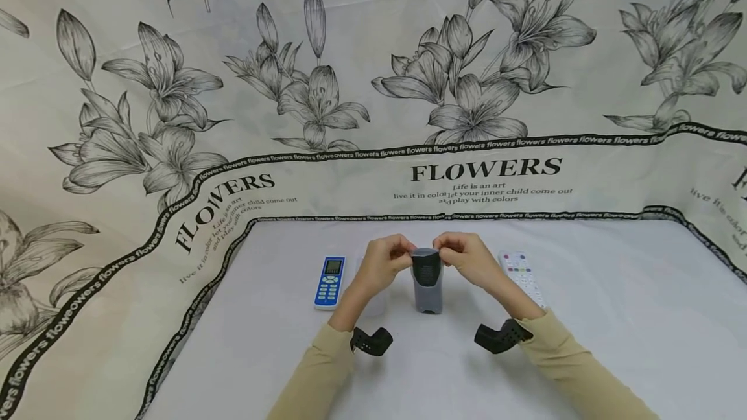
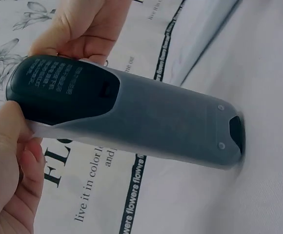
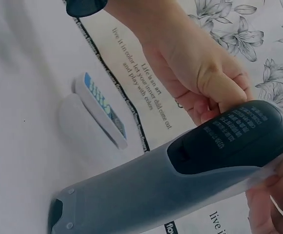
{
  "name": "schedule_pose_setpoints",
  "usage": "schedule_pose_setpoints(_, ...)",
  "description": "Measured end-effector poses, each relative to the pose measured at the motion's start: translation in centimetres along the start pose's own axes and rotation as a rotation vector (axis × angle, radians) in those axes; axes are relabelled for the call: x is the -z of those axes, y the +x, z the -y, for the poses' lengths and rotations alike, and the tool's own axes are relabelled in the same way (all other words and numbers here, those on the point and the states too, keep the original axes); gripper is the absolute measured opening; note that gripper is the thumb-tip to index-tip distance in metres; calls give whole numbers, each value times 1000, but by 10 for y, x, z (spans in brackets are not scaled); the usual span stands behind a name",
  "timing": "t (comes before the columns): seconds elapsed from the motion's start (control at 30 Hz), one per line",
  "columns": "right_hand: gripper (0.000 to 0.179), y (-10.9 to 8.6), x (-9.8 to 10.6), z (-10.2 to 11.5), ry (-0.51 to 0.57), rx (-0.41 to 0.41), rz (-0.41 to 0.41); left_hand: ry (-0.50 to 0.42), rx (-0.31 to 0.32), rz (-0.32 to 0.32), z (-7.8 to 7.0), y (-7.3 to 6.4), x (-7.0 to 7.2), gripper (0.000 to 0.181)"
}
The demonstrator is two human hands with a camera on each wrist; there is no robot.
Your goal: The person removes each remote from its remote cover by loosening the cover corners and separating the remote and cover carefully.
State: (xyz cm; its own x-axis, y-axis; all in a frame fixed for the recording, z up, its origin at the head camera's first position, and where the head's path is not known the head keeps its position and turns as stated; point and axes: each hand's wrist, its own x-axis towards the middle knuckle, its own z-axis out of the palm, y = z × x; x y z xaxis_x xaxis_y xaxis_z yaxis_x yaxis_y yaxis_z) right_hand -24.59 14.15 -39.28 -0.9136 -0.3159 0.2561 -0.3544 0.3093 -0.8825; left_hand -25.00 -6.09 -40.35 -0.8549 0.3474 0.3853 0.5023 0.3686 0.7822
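Observation:
A black remote control point(image 1: 427, 269) stands on end, its printed back towards me, inside a translucent silicone sleeve point(image 1: 428, 298) that reaches most of the way up it. My left hand point(image 1: 380, 266) pinches the sleeve's upper edge on the left side. On the opposite side, my right hand point(image 1: 467, 258) pinches that edge between thumb and fingers. In the left wrist view, the remote's rounded black end point(image 2: 58, 90) juts out of the sleeve between both hands. The sleeve's lower end point(image 3: 66, 209) touches the table in the right wrist view.
On the left lies a blue-and-white remote point(image 1: 330, 282), with a pale, translucent flat item point(image 1: 378, 304) beside it, partly behind the left arm. A white remote point(image 1: 516, 264) lies at right, partly covered by the right forearm. Flower-printed cloth point(image 1: 490, 177) rises behind the white table point(image 1: 432, 374).

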Motion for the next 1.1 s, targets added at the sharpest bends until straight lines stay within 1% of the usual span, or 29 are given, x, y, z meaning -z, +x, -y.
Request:
schedule_pose_setpoints(0.07,13,1,2,1,0,16,34,14,-19,21,-1,0,2,8)
schedule_pose_setpoints(0.17,13,1,6,2,-2,5,86,23,-43,82,-3,1,5,7)
schedule_pose_setpoints(0.27,13,0,9,6,-23,-34,151,28,-60,152,-5,3,8,5)
schedule_pose_setpoints(0.37,14,0,12,9,-47,-83,213,22,-61,217,-7,4,11,4)
schedule_pose_setpoints(0.5,16,1,14,10,-59,-133,272,-3,-55,277,-10,5,14,5)
schedule_pose_setpoints(0.67,19,2,16,9,-13,-175,350,-11,-52,321,-12,5,16,7)
schedule_pose_setpoints(0.9,21,3,16,7,71,-223,417,-10,-46,354,-11,6,17,13)
schedule_pose_setpoints(1.0,22,3,14,2,108,-251,447,-11,-32,407,-9,6,14,13)
schedule_pose_setpoints(1.07,23,1,13,-2,128,-263,451,-13,-18,411,-6,3,10,14)
schedule_pose_setpoints(1.1,24,1,13,-4,137,-265,449,-12,-5,401,-5,1,8,14)
